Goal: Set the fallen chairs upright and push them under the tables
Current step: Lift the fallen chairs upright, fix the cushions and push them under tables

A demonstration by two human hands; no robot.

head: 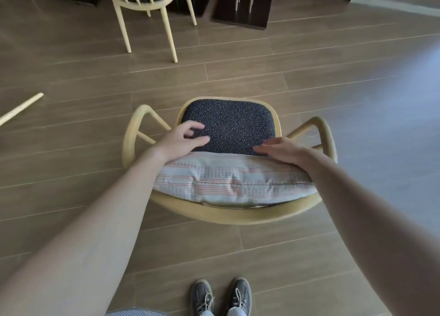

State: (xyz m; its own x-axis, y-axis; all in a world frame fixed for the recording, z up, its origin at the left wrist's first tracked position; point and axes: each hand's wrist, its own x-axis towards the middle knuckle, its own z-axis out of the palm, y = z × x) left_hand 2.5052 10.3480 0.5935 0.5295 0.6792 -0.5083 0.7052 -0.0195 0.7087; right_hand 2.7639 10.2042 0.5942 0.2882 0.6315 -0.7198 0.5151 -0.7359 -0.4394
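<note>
A pale yellow wooden armchair (228, 214) stands upright on the floor just in front of me, seen from above and behind its curved backrest. Its seat is dark and speckled (231, 125), and a striped white cushion (228, 180) leans against the backrest. My left hand (183, 140) hovers over the cushion's left top edge with loosely curled fingers, holding nothing. My right hand (283, 150) lies flat with straight fingers on the cushion's right top edge.
A second yellow chair (147, 8) stands upright at the back, tucked toward dark table bases (242, 8). A yellow chair leg (21, 108) pokes in low at the left edge. My shoes (221, 296) are on the wood-plank floor behind the armchair.
</note>
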